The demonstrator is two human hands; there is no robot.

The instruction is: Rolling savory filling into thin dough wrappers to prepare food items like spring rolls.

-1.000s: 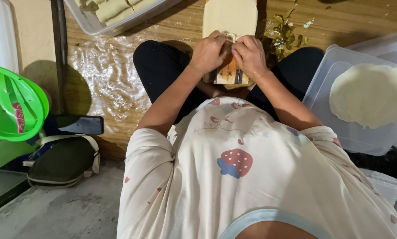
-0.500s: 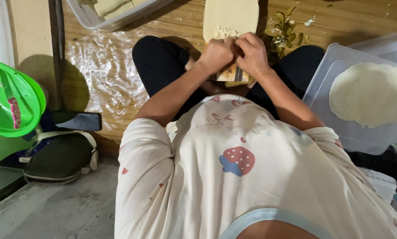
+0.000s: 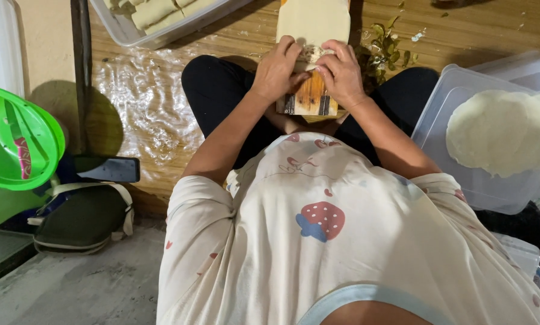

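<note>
A pale thin wrapper sheet lies on a small wooden board resting across my lap. My left hand and my right hand both pinch the near edge of the wrapper, folding it over a little heap of whitish filling between the fingertips. Both hands are closed on the wrapper and touch each other at the thumbs.
A clear tub at the right holds a stack of round pale wrappers. Another clear tub at top left holds finished rolls. Green leaves lie beside the board. A green plastic bowl, a phone and a sandal are at the left.
The hands have stayed at the wrapper's near edge, fingers curling tighter over the filling. The view has shifted slightly.
</note>
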